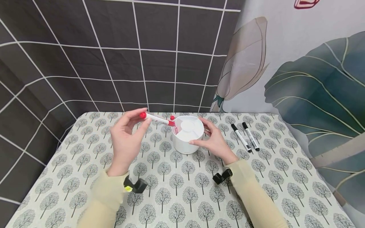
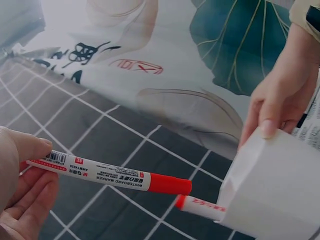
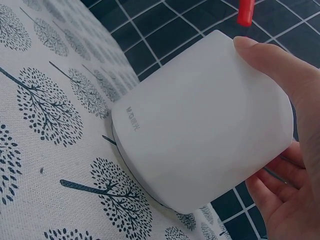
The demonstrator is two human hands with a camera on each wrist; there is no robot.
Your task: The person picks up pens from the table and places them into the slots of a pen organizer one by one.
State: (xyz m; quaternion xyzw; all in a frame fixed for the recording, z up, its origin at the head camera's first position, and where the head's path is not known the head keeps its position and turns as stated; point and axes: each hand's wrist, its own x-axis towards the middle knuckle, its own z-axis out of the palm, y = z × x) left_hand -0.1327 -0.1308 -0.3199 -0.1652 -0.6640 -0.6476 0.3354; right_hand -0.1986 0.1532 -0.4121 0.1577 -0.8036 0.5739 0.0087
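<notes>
My left hand [image 1: 125, 139] pinches a red whiteboard marker [image 2: 110, 172] near its rear end, thumb on one side and fingers on the other. The red cap of that marker points right, at the rim of a white round pen holder [image 1: 185, 144] with divided compartments. A second red marker [image 2: 202, 206] stands inside the holder at its left side, its red end sticking out above the rim. My right hand [image 1: 215, 141] grips the holder from the right, thumb at the front rim and fingers behind. The holder [image 3: 200, 120] stands upright on the table.
Two black-capped markers [image 1: 241, 138] lie side by side on the tree-print tablecloth [image 1: 176, 183], right of my right hand. A dark cloth with a white grid [image 1: 159, 66] hangs behind the table, and a leaf-patterned curtain [image 1: 319, 82] hangs at the right.
</notes>
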